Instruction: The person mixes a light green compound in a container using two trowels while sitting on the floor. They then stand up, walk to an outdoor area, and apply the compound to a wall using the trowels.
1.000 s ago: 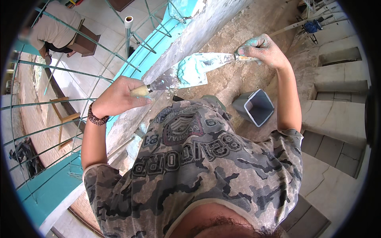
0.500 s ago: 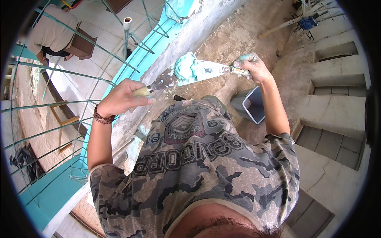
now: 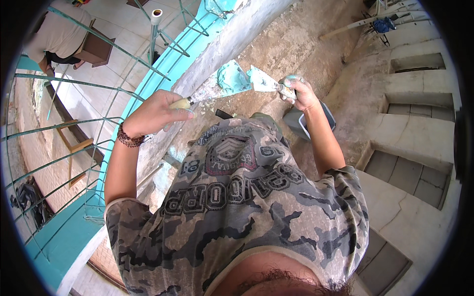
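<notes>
Left hand: closed around a wooden-handled wide scraper [image 3: 210,92], the left hand [image 3: 159,112] having its thumb laid alongside the handle; it keeps nearly the same position as in the two earlier views.
Right hand: curled firmly around the handle of a narrow scraper [image 3: 263,81]; the right hand [image 3: 297,92] has paste smeared over its fingers.
Paste: a blue-white mound of paste [image 3: 233,79], borne on the outer part of the wide blade, in front of the chest and above the ground.
Change at the blades: a second ago the narrow blade ran into the paste; now its end stands just beside the mound, thinly coated. Whether the edges still touch cannot be told.
Change at the right arm: the hand has come inward and nearer the body, so the forearm now covers part of the grey bucket [image 3: 294,120].
Meaning: most of the paste appears to rest with the left tool, which acts as the carrying plate; the right tool seems free to gather or shape the load, a judgement from its position.
Surroundings: a pale wall [image 3: 217,55] with a turquoise ledge [image 3: 173,58] runs beyond the blades; green metal bars [image 3: 94,84] stand at the left, with another person [image 3: 61,32] behind them.
</notes>
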### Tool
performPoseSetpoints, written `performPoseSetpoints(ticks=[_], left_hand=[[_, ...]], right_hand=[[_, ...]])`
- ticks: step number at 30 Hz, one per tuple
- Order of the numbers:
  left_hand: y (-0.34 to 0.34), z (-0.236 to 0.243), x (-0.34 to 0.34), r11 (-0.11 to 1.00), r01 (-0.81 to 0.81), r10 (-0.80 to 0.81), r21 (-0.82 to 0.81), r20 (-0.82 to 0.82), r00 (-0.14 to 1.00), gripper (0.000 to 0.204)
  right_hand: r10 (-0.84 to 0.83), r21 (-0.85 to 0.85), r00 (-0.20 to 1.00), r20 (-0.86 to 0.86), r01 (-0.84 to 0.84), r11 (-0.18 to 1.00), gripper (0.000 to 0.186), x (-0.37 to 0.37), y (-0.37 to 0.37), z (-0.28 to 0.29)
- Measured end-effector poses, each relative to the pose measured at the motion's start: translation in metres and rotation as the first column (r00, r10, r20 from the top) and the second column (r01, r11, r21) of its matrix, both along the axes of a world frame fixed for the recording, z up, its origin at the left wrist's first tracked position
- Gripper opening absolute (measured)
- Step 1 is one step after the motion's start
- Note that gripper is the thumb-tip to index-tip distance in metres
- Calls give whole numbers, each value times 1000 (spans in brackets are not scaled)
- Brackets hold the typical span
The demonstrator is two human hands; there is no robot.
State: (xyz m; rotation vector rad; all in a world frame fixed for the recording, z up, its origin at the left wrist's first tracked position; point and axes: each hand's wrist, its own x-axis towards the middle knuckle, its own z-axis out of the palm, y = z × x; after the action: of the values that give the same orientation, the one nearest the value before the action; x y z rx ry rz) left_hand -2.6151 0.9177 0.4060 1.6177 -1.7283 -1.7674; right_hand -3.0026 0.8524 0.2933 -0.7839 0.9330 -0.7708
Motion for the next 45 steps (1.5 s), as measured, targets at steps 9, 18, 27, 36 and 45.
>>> performPoseSetpoints(ticks=[9,18,27,36,45], left_hand=[[-2,-44,-8,990,-115,99,-77,-189,977,25],[-7,-111,-55,959,-268,241,-96,-223,944,22],[-19,-180,-79,833,-548,540,-76,-102,835,18],[22,-198,-87,826,-561,558,-52,-61,828,22],[65,-209,-74,851,-522,522,63,13,853,21]], right_hand=[[40,52,972,233,-54,997,39,8,-15,-4],[107,151,983,147,-129,980,31,-8,-42,-20],[-53,199,992,-112,75,977,22,31,-114,-65],[-219,52,903,-368,255,965,20,69,-129,-40],[-353,-52,779,-518,383,922,24,110,-85,-27]])
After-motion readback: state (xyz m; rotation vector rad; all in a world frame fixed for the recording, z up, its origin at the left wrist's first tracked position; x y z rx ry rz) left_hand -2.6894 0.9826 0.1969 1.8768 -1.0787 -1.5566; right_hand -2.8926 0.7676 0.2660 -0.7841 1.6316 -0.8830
